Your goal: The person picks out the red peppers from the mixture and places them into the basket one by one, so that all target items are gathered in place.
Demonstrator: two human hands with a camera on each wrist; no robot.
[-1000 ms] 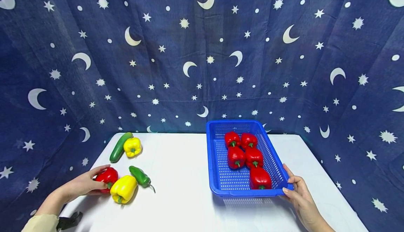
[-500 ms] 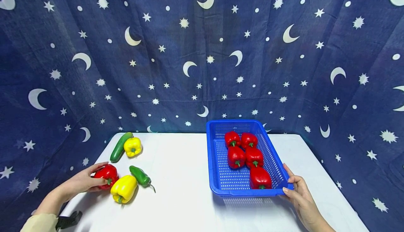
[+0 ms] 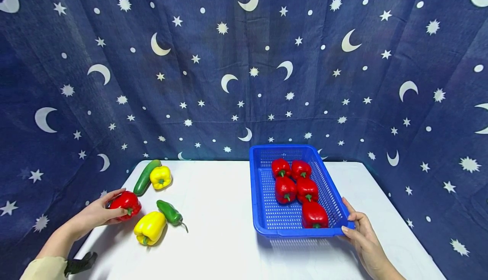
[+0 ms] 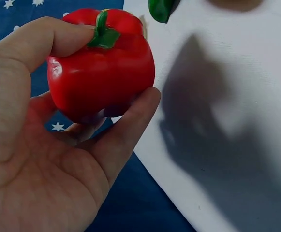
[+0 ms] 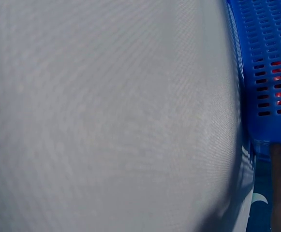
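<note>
My left hand (image 3: 95, 214) grips a red bell pepper (image 3: 128, 206) near the table's left edge. In the left wrist view the thumb lies by the green stem of this red bell pepper (image 4: 101, 72), with fingers under and behind it, and a shadow falls on the table. At the right, my right hand (image 3: 364, 237) pinches the near right corner of a blue plastic basket (image 3: 253, 212). Several red bell peppers (image 3: 285, 189) lie inside, mostly along its right half. The right wrist view shows a finger (image 5: 279, 174) against the perforated basket (image 5: 271, 128).
Close to the left hand lie a yellow bell pepper (image 3: 150, 228) and a green chili pepper (image 3: 170, 213). Farther back are a cucumber (image 3: 146, 178) and a smaller yellow bell pepper (image 3: 160, 177). A dark-blue curtain (image 3: 213, 110) with moons and stars surrounds the white table (image 3: 217, 212).
My left hand has lifted the red bell pepper up and slightly left, away from the yellow one beside it. The right hand and basket have stayed put.
</note>
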